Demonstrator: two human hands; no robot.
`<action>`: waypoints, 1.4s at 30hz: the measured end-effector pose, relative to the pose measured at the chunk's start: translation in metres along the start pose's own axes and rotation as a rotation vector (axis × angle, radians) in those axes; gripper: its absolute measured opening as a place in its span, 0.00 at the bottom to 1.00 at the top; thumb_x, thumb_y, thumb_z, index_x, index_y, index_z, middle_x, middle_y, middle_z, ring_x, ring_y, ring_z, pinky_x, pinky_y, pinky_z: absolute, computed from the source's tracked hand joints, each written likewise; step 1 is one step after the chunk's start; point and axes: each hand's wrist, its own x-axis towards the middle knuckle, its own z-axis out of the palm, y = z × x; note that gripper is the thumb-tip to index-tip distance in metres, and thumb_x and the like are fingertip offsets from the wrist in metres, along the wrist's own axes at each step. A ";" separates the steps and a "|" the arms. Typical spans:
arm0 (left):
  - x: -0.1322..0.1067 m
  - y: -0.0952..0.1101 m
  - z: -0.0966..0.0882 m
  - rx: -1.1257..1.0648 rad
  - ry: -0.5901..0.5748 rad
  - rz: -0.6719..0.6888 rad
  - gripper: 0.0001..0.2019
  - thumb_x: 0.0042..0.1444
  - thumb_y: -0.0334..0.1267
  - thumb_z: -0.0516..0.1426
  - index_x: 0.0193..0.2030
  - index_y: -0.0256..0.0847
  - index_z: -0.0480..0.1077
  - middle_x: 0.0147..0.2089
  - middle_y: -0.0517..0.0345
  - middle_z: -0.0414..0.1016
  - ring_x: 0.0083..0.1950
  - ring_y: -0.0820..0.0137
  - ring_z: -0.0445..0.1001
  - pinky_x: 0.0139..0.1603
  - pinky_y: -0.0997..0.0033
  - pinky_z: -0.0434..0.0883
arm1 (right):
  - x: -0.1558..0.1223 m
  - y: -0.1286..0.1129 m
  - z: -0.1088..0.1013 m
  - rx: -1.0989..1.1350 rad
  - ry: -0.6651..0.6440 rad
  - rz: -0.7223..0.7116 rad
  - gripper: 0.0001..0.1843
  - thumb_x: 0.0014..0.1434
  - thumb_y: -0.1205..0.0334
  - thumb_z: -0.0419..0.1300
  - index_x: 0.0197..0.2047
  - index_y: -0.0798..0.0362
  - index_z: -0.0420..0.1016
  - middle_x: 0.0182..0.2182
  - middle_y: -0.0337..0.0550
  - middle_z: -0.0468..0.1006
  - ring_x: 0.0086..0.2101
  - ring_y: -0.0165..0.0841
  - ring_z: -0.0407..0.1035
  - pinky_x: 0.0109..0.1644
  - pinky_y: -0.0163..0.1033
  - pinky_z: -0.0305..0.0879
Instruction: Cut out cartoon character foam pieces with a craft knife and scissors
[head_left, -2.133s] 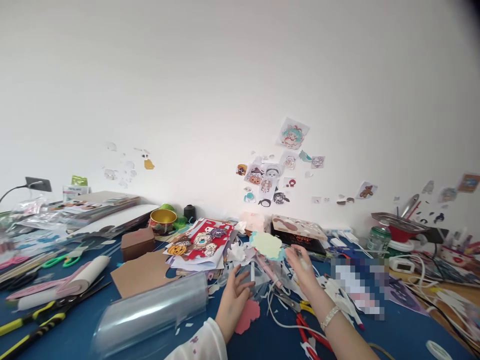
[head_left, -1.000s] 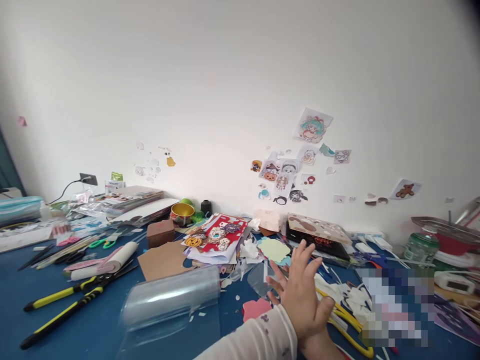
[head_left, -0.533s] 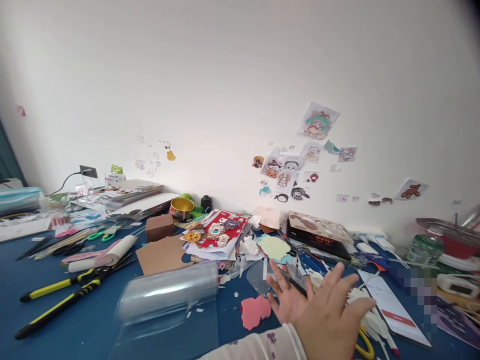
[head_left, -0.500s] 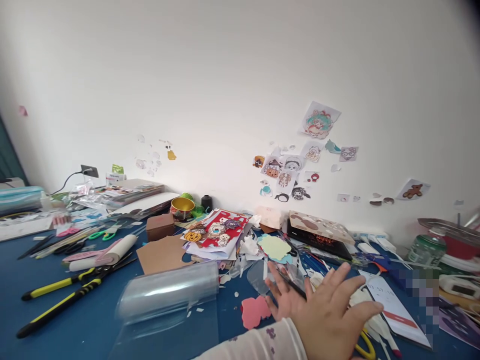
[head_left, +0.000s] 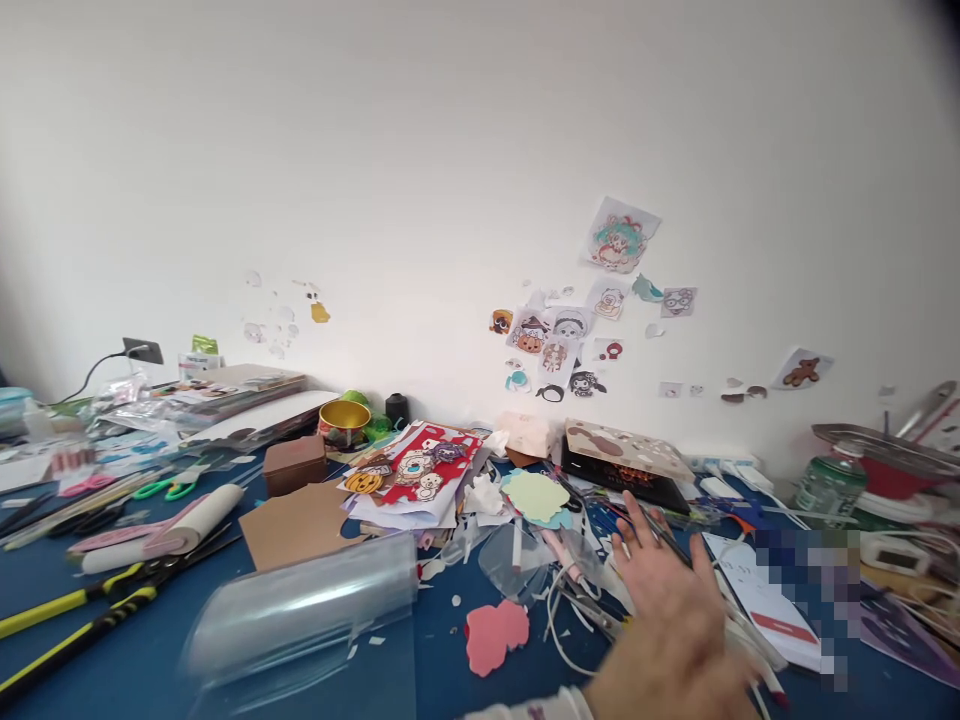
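Observation:
My left hand (head_left: 667, 655), with a white sleeve (head_left: 525, 712) at the wrist, is low at the right and smeared by motion. Its back faces me and its fingers look stretched out, holding nothing I can see. Just beyond it, paler fingers (head_left: 636, 540) reach over paper scraps and white cord; they seem to be my right hand. A thin dark stick (head_left: 671, 545) lies across them, and I cannot tell whether they grip it. A pink cut-out (head_left: 495, 632) lies to the left on the blue table (head_left: 420, 680).
A roll of clear film (head_left: 300, 610) lies in front at the left, with yellow-handled cutters (head_left: 75, 610) beyond. A stack of cartoon prints (head_left: 412, 475), a pale green cut-out (head_left: 536, 495), a brown box (head_left: 295, 463) and a gold tin (head_left: 345, 420) crowd the middle. A white card (head_left: 757, 600) lies at the right.
Both hands were apart over the scraps, then came together one over the other and slid right. The view swung left and then slightly back to the right.

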 end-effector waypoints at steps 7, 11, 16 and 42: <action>0.010 -0.112 -0.055 0.319 -0.006 -0.551 0.19 0.59 0.43 0.55 0.56 0.40 0.63 0.60 0.48 0.62 0.58 0.58 0.64 0.57 0.47 0.64 | 0.015 -0.007 -0.015 0.038 0.061 -0.042 0.15 0.56 0.45 0.53 0.31 0.45 0.74 0.43 0.41 0.80 0.34 0.34 0.72 0.44 0.43 0.67; 0.000 -0.140 -0.054 0.346 -0.090 -0.650 0.17 0.59 0.43 0.55 0.53 0.39 0.64 0.54 0.50 0.67 0.51 0.63 0.70 0.49 0.54 0.70 | 0.010 -0.006 -0.007 0.026 0.016 -0.053 0.15 0.56 0.46 0.55 0.35 0.47 0.74 0.42 0.44 0.80 0.30 0.32 0.70 0.38 0.40 0.68; 0.004 -0.143 -0.067 0.307 -0.106 -0.719 0.16 0.60 0.43 0.55 0.52 0.39 0.65 0.52 0.51 0.68 0.48 0.65 0.71 0.47 0.57 0.71 | 0.009 -0.009 -0.006 0.009 -0.003 -0.100 0.14 0.55 0.47 0.56 0.35 0.48 0.72 0.37 0.44 0.80 0.26 0.30 0.67 0.34 0.37 0.68; 0.003 -0.141 -0.084 0.583 -0.336 -0.617 0.16 0.60 0.43 0.55 0.52 0.39 0.65 0.52 0.51 0.68 0.49 0.64 0.70 0.48 0.56 0.71 | 0.018 -0.017 -0.009 0.101 0.094 -0.114 0.11 0.60 0.55 0.54 0.37 0.54 0.69 0.30 0.40 0.76 0.21 0.25 0.64 0.27 0.33 0.65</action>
